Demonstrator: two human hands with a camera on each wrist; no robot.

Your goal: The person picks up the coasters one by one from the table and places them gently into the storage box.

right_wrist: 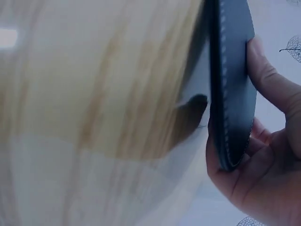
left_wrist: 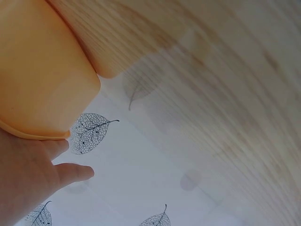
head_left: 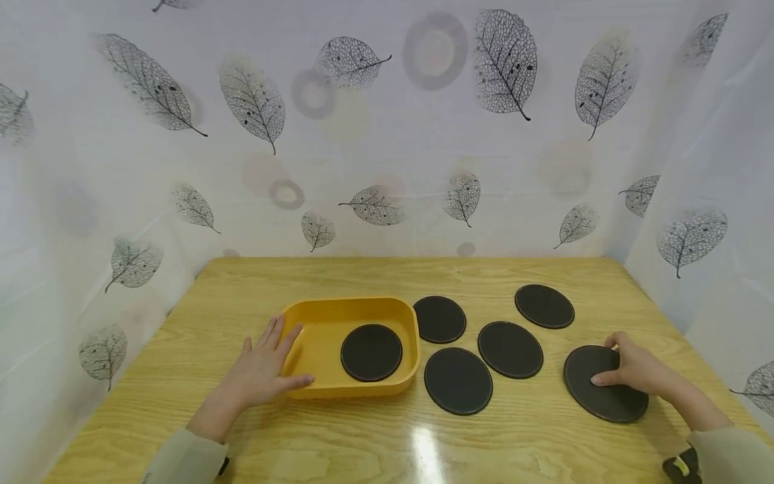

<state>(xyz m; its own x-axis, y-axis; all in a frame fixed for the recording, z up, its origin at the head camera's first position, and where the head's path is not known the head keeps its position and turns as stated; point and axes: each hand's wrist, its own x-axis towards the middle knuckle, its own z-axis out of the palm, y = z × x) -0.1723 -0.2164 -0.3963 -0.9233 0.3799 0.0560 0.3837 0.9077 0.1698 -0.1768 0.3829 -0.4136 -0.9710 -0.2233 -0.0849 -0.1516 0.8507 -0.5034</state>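
My right hand (head_left: 635, 366) pinches a round black coaster (head_left: 605, 396), thumb on its upper face and fingers at the far edge and underneath. Pale stitching runs along this coaster's rim (right_wrist: 225, 84) in the right wrist view, where it stands tilted clear of the wood. My left hand (head_left: 260, 368) rests with spread fingers on the left end of a yellow tray (head_left: 314, 392). One black coaster (head_left: 371, 352) lies inside the tray, toward its right side. In the left wrist view the tray's outer wall (left_wrist: 47, 70) rises beside the left hand (left_wrist: 28, 179).
Several black coasters lie flat on the wooden table (head_left: 338, 444) right of the tray: a near coaster (head_left: 458, 380), a middle coaster (head_left: 510, 349), a coaster by the tray (head_left: 441, 319) and a far coaster (head_left: 545, 306). A leaf-patterned curtain (head_left: 387, 134) hangs behind and at both sides.
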